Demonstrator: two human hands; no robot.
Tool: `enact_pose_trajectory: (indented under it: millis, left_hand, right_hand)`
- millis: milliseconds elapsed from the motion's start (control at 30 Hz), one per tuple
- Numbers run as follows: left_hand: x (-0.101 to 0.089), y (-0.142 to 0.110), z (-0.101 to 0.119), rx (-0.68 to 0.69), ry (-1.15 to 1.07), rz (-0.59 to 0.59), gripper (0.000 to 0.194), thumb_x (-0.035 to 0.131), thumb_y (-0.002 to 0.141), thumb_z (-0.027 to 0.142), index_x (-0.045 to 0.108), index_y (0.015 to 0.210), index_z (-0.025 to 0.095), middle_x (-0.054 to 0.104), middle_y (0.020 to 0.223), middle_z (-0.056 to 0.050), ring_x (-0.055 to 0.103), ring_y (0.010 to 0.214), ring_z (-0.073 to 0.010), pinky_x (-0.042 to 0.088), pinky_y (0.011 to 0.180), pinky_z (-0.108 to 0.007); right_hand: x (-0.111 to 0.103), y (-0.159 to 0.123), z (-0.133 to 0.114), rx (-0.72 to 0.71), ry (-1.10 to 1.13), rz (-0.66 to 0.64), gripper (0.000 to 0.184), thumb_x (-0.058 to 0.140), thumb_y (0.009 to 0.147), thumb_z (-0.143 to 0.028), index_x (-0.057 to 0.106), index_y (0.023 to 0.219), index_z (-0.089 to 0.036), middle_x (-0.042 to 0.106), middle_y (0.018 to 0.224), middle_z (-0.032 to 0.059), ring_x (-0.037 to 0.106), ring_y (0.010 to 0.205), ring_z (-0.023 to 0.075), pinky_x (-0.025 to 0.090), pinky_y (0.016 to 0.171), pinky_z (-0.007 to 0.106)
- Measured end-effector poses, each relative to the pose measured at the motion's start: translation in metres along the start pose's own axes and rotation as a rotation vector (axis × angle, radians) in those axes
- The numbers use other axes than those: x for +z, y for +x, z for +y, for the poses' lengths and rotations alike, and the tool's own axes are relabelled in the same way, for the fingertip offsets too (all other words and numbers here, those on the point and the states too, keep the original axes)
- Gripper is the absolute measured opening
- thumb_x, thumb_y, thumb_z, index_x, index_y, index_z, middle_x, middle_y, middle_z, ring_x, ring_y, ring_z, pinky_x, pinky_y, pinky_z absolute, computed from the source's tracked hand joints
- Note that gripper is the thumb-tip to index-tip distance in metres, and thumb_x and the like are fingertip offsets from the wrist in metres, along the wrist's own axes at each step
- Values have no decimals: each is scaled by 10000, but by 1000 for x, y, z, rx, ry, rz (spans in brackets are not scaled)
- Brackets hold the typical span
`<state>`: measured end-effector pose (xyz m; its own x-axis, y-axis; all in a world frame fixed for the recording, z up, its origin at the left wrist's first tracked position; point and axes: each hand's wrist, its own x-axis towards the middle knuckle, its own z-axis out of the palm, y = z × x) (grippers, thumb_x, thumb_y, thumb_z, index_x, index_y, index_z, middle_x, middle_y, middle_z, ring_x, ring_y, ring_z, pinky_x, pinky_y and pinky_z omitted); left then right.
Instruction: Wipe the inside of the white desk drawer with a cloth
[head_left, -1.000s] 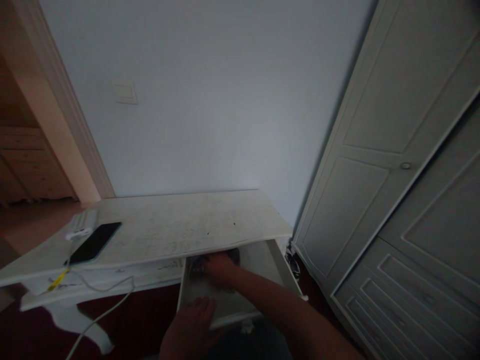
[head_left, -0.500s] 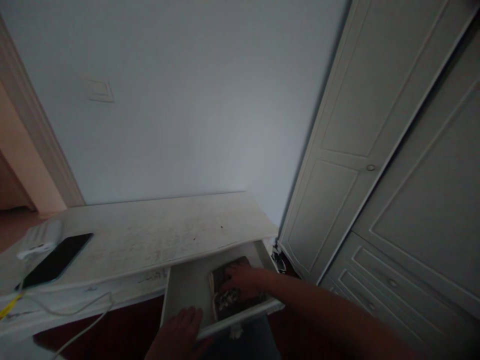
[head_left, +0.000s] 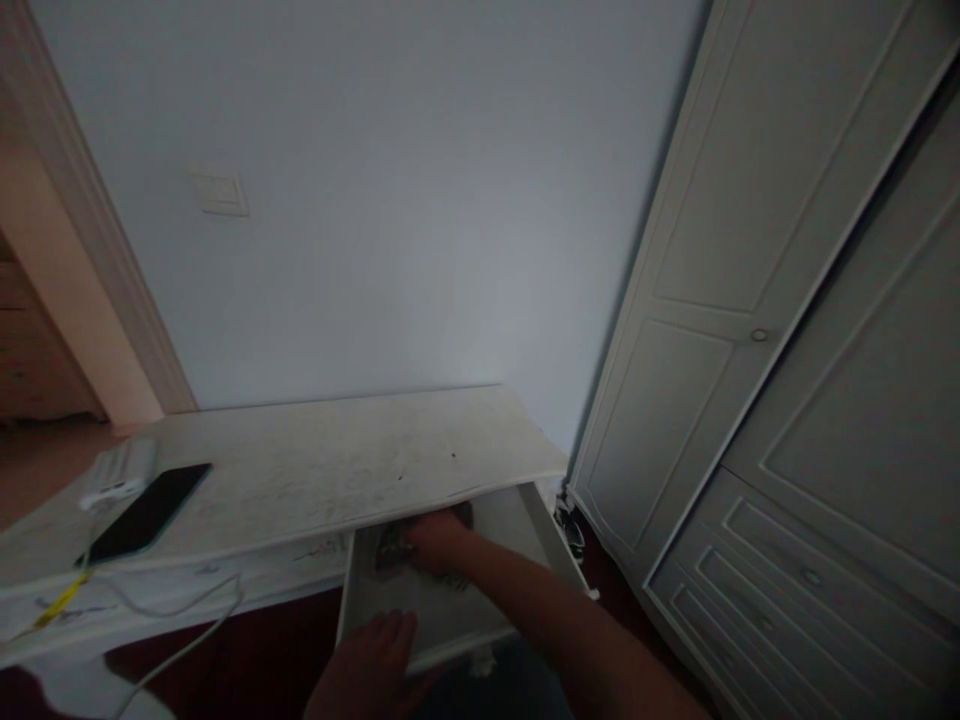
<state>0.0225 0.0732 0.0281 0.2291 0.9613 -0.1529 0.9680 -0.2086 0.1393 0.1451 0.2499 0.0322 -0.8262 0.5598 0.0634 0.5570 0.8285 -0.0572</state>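
An open white drawer [head_left: 450,625] sticks out from under the tabletop. My left hand [head_left: 371,655] is closed over the left part of its front edge, fingers on the inside. My right hand [head_left: 439,540] reaches deep into the drawer, near the back, gripping a dark patterned folded cloth [head_left: 391,550]. The hand and forearm cover much of the cloth, and the fingertips are blurred. Part of the cloth lies close under the edge of the white tabletop [head_left: 322,455].
On the table's left lie a black phone [head_left: 146,515] and a white power strip [head_left: 118,472]. A pale cable [head_left: 191,640] with a yellow tag [head_left: 64,600] hangs in front. A wardrobe [head_left: 690,390] stands at right, dark shoes [head_left: 571,530] beside it.
My right hand has moved the cloth from the drawer's front right to its back left. My left hand stays on the drawer's front edge. The view has shifted slightly left.
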Motion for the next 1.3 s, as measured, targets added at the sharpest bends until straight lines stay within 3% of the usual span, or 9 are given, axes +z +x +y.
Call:
enact_pose_trajectory:
  millis: [133,267,500,700,867,967,1067,1200,1300]
  left_hand:
    - [1,-1,-2,25,11,22,446,519,1001,465,671,1337,215,692,1384,-151,646,1271,-326,515,1083,-493]
    - [0,0,-4,38,8,1,430,530,998,465,665,1345,251,689,1403,-127,643,1290,-306,512,1101,-463]
    - [1,0,-4,19,2,-36,475,519,999,463,660,1373,207,665,1436,-155,627,1312,-328,492,1116,-500]
    - [10,2,-5,5,-12,-5,497,511,998,449,631,1405,192,665,1427,-164,635,1293,-322,485,1112,-504]
    - [12,4,-5,21,-4,10,501,513,989,448,621,1410,199,668,1421,-167,640,1283,-320,493,1094,-504]
    - [12,4,-6,15,6,30,474,524,983,461,651,1362,206,706,1359,-154,670,1232,-313,520,1061,-482]
    - [12,3,-6,24,-3,47,456,559,968,469,675,1325,209,710,1357,-152,667,1244,-317,524,1068,-470]
    - [11,2,-6,15,3,63,448,586,962,426,672,1344,209,699,1383,-151,661,1262,-322,523,1082,-478]
    - [8,2,-6,28,10,51,454,592,960,421,675,1355,213,679,1420,-148,652,1282,-325,519,1094,-484]
  right_hand:
    - [20,1,-36,-291,-24,-130,436,691,908,-400,678,1332,-298,697,1240,124,691,1070,316,592,783,387]
    - [28,-30,-23,-455,-44,-254,360,722,878,-415,743,1181,-220,695,1179,126,674,1064,304,567,826,364]
    - [-13,-102,48,-238,-52,-392,733,794,769,-285,563,1451,-418,610,1337,113,636,1181,368,571,801,428]
    - [-22,-98,88,80,-144,-243,865,849,680,-291,531,1485,-291,615,1365,197,652,1164,414,595,816,485]
    - [-2,-40,52,146,-113,-48,699,657,882,-244,449,1548,-203,554,1510,202,597,1286,376,528,1007,502]
    - [9,2,8,8,-50,-1,648,674,876,-268,511,1502,-231,565,1519,154,606,1280,360,522,1026,479]
    - [12,28,-28,-172,-11,-92,580,759,797,-301,644,1360,-219,630,1420,174,659,1189,374,580,906,455]
    - [14,20,-36,-338,31,-226,499,731,841,-285,674,1336,-259,705,1281,143,707,1081,325,586,772,370]
    - [19,-8,-23,-476,50,-293,386,737,855,-306,735,1226,-201,755,1148,121,709,1043,303,561,811,348]
